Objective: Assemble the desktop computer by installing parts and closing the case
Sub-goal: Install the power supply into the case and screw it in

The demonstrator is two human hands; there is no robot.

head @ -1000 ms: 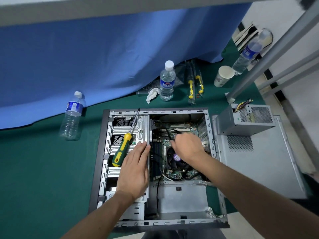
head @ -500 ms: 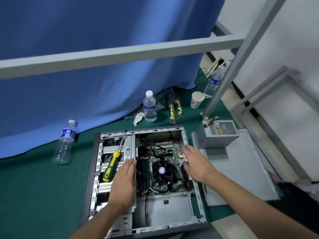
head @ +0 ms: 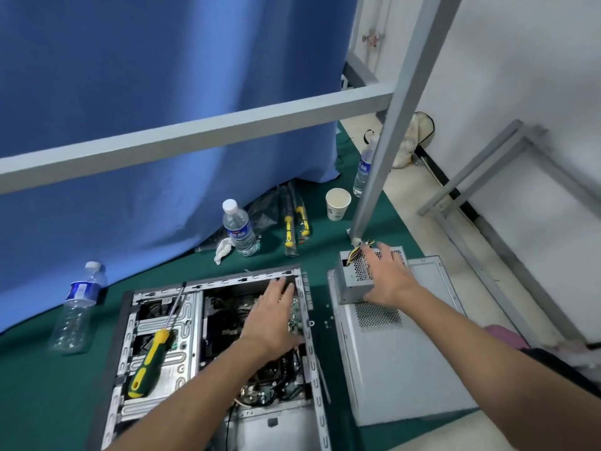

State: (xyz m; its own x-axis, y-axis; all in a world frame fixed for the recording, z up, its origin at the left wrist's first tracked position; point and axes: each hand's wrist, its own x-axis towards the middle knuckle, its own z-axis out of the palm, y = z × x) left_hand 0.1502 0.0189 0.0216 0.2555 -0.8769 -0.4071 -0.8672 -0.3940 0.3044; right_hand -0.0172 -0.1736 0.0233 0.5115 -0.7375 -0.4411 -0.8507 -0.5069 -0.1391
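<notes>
Right hand (head: 388,278), fingers spread, rests on power supply (head: 353,281) (atop side panel (head: 403,362)); left hand (head: 271,312) spread flat inside open case (head: 130,320)

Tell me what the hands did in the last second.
The right hand left the open case and reached right onto the power supply lying on the side panel, fingers spread. The left hand moved off the drive cage, over the motherboard. The screwdriver stayed put.

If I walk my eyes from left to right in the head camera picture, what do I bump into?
Lying bottle → green-and-yellow screwdriver on the open case → left hand → power supply box → right hand.
</notes>
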